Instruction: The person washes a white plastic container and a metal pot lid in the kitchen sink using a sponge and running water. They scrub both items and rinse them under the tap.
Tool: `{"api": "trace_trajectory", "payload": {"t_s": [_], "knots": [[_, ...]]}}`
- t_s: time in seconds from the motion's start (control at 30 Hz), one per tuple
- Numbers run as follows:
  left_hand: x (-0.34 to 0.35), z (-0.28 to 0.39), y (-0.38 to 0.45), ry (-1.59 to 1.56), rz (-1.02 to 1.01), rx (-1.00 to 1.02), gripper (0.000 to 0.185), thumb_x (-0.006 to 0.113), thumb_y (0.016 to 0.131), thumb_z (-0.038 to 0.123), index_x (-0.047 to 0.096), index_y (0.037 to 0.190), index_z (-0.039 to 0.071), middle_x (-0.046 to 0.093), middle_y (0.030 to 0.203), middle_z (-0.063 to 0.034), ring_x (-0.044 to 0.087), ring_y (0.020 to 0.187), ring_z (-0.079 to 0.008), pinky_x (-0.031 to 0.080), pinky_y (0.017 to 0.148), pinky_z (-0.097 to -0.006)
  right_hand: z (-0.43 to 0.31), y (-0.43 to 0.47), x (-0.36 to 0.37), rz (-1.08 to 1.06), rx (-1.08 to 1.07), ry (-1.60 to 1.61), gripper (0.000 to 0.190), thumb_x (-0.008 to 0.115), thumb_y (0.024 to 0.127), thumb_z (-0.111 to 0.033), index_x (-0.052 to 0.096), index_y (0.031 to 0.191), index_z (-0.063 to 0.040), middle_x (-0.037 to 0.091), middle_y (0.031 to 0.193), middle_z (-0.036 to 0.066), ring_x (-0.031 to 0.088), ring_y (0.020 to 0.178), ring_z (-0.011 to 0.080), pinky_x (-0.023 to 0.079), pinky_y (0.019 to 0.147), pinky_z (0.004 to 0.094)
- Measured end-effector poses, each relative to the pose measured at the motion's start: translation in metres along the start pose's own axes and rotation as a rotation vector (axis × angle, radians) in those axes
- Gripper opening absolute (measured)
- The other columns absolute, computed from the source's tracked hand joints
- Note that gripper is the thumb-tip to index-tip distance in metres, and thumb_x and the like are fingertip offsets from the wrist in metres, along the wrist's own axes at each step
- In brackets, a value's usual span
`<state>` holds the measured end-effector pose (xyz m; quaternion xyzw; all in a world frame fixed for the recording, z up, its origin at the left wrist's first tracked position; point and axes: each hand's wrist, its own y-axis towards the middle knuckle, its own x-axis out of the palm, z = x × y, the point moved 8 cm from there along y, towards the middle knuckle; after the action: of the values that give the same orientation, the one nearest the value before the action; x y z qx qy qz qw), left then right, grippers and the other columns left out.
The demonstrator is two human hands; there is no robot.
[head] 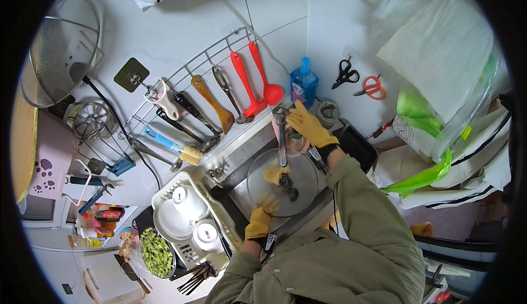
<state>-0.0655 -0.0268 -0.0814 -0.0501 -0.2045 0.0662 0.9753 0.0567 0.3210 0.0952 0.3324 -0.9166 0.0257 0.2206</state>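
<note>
Both hands wear yellow gloves. My right hand (313, 127) is raised beside the metal tap (281, 133), its fingers stretched out with the tips at the tap's head. My left hand (262, 216) lies at the near rim of a round see-through bowl or lid (305, 199) in the sink; whether it grips the rim I cannot tell. Under the spout, a tan scrubbing pad (273, 172) and a dark wire scourer (287, 183) show within the round piece. A pink slotted basket (297, 144) sits behind the tap, partly covered by my right hand.
Left of the sink stands a white dish rack (193, 254) with bowls, beside a bowl of cut green vegetables (156, 254). Utensils hang from a wall rack (193, 70). Blue soap bottle (304, 83), black tray (356, 147) and hanging scissors (346, 73) are at the back right.
</note>
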Motion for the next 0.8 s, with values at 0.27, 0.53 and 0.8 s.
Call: {"api": "trace_trajectory", "payload": {"t_s": [0.27, 0.53, 0.8], "knots": [[0.025, 0.032, -0.002, -0.552, 0.345, -0.243, 0.062, 0.055, 0.091, 0.0, 0.038, 0.151, 0.005, 0.047, 0.147, -0.0274, 0.05, 0.131, -0.0462, 0.046, 0.107, -0.0548, 0.012, -0.148, 0.115, -0.229, -0.286, -1.154, 0.062, 0.073, 0.083, -0.017, 0.051, 0.141, -0.011, 0.052, 0.139, 0.018, 0.049, 0.13, 0.0384, 0.045, 0.103, 0.0443], [0.022, 0.045, -0.005, -0.598, 0.33, -0.139, 0.051, 0.051, 0.096, 0.009, 0.045, 0.147, 0.007, 0.048, 0.146, -0.0252, 0.054, 0.127, -0.0432, 0.05, 0.1, -0.0558, 0.035, -0.186, 0.127, -0.301, -0.385, -1.095, 0.026, 0.066, 0.085, -0.009, 0.068, 0.112, -0.009, 0.059, 0.121, 0.011, 0.056, 0.114, 0.0361, 0.049, 0.094, 0.0443], [0.031, 0.039, -0.01, -0.6, 0.404, -0.247, 0.062, 0.054, 0.087, -0.004, 0.046, 0.148, 0.009, 0.047, 0.146, -0.0259, 0.054, 0.126, -0.043, 0.051, 0.099, -0.0554, 0.042, -0.128, 0.073, 0.017, -0.362, -1.084, 0.02, 0.067, 0.084, -0.008, 0.068, 0.104, -0.006, 0.062, 0.118, 0.013, 0.059, 0.11, 0.0361, 0.049, 0.093, 0.0424]]}}
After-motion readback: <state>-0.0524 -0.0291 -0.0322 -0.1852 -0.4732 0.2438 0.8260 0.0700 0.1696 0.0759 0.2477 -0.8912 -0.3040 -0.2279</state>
